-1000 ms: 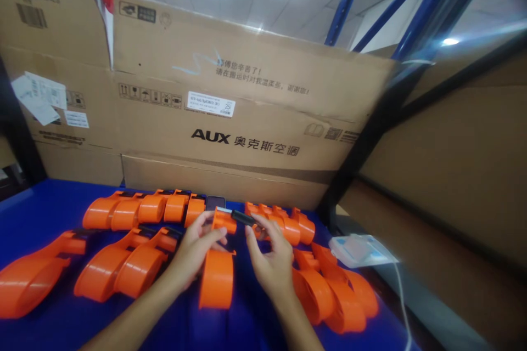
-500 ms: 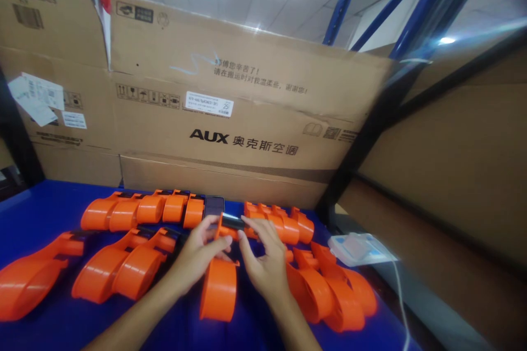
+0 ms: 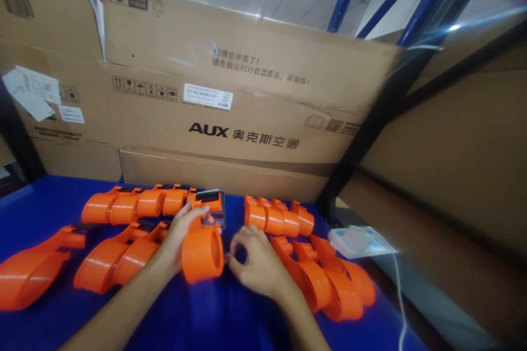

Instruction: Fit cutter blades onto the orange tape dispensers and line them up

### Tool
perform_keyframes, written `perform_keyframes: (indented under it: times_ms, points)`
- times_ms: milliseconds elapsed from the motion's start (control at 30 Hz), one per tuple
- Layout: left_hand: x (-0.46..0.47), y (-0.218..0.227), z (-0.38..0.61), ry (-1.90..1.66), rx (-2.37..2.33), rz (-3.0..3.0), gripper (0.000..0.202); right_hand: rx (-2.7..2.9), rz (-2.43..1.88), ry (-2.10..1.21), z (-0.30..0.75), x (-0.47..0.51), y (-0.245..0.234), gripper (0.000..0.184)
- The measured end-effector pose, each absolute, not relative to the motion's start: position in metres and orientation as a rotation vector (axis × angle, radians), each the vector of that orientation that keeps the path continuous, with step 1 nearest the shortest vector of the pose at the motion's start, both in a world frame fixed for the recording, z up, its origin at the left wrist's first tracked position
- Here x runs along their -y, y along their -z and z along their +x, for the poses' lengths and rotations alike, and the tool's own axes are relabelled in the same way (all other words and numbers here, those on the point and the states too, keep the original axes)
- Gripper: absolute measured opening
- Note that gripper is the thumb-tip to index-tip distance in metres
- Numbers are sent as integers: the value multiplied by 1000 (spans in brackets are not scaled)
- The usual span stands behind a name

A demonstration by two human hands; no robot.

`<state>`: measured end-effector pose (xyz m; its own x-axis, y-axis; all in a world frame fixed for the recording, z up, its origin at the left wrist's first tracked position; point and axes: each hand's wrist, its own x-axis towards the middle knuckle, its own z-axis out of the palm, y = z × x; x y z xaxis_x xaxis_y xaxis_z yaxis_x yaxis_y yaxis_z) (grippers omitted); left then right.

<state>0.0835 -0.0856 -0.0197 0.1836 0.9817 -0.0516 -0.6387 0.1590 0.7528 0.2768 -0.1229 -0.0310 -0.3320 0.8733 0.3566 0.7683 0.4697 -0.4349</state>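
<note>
So an orange plastic ring-bodied piece with a black strip is held above the blue tabletop, its neck clamped in the fingers of the left hand. Its long axis is pointed away from the body: black-stripped head towards the brown cardboard panel, ring nearest, hole turned right. The right hand is curled just beside it; whether the fingertips meet can't be told.
</note>
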Motion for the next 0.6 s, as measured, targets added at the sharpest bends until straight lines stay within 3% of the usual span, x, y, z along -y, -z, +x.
perform_keyframes:
  times_ms: [433, 600]
  points:
    - [90, 24, 87, -1263, -600, 684, 29, 2165, -1345, -136, 275, 114, 48, 13]
    - [90, 23, 87, -1270, -599, 682, 30, 2013, -1322, -272, 279, 109, 49, 9]
